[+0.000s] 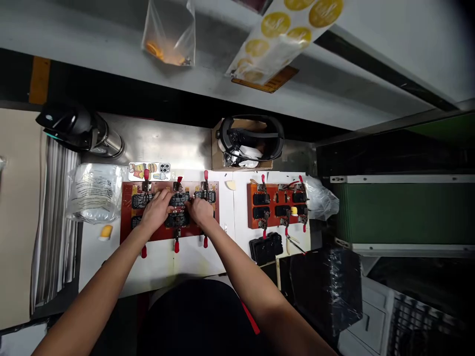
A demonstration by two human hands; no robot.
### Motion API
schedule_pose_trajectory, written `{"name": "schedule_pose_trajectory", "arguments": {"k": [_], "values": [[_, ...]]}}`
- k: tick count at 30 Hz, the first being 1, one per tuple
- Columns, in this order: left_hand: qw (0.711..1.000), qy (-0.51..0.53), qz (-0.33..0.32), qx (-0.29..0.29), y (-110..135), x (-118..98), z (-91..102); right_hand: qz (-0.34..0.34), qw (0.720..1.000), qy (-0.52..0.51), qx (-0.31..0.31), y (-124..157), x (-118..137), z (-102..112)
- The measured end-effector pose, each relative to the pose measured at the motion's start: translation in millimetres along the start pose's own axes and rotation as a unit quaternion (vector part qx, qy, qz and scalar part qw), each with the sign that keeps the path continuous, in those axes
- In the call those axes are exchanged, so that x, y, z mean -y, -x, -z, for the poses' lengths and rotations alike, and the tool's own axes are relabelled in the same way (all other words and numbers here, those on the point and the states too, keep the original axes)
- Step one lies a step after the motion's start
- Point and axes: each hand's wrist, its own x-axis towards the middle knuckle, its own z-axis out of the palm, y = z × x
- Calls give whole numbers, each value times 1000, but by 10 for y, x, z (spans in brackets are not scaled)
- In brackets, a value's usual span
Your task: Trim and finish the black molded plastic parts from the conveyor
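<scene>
A long red-brown fixture board [124, 210] lies before me, with black plastic parts seated in two rows and red-handled toggle clamps [176, 245] along its edges. My left hand [158, 210] is at the left end of the upper middle black plastic part [180, 199], its fingers closed at the part's edge. From the right, my right hand [201, 210] meets the other end with its fingers curled in. Below lies another black plastic part [176, 219] in the lower row. The fingertips are small here and partly hidden.
A second clamp board [272, 221] with black parts lies to the right, near stacked black parts [265, 248] and tweezers [296, 244]. Behind are a phone [149, 171] and a cardboard box [218, 158] holding a headset [276, 141]. A bottle [107, 141] and plastic bag [94, 193] stand left.
</scene>
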Motion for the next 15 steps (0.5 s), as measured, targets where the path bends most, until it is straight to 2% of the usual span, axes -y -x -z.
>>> {"name": "schedule_pose_trajectory", "arguments": {"k": [3, 5, 8, 10, 15], "values": [[999, -22, -23, 12, -38, 7, 17, 15, 999, -19, -28, 50, 0, 231], [999, -28, -32, 15, -57, 17, 34, 64, 996, -43, -36, 8, 56, 422], [999, -33, -30, 11, -65, 30, 43, 165, 984, -67, -7, -208, 231, 669], [999, -38, -19, 4, -55, 33, 34, 196, 979, -57, 7, -420, 367, 755], [999, -44, -4, 1, -37, 55, 6, 139, 990, 4, -15, -875, 593, 685]]}}
